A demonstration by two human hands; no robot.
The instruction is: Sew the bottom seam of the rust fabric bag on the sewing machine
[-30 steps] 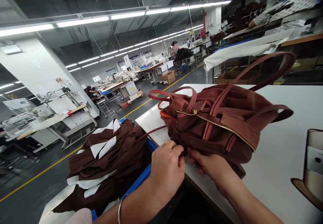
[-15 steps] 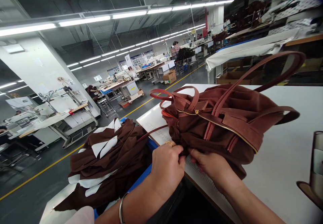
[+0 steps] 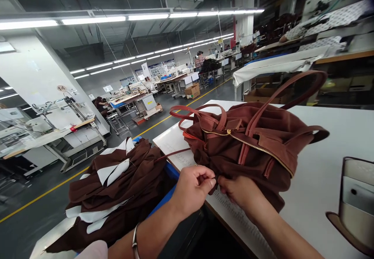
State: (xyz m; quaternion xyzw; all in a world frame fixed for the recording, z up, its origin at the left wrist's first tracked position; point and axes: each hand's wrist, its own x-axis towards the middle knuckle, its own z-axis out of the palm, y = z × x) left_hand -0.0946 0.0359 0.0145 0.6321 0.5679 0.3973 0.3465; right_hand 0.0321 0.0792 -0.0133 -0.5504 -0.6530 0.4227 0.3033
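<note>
A dark red-brown handbag (image 3: 263, 150) with long strap handles and a gold-toothed zipper lies on its side on the white table (image 3: 318, 173). At the bag's near lower edge, my left hand (image 3: 195, 187) is closed in a pinch, thumb against forefinger. Whatever sits between those fingertips is too small to make out. Close beside it, my right hand (image 3: 241, 191) grips the brown fabric at the bag's lower edge, its fingertips partly hidden by the cloth. The two hands nearly touch.
To the left, brown cloth pieces with white backing (image 3: 117, 189) are heaped over a blue bin (image 3: 163, 204). A phone-like object (image 3: 355, 196) lies at the table's right edge. Beyond are sewing stations (image 3: 64, 126), an aisle with a yellow line and a distant seated person (image 3: 200, 60).
My left hand has turned and its pinched fingers show more clearly, slightly off the fabric. My right hand keeps near the same spot on the bag. The whole view has shifted a little.
</note>
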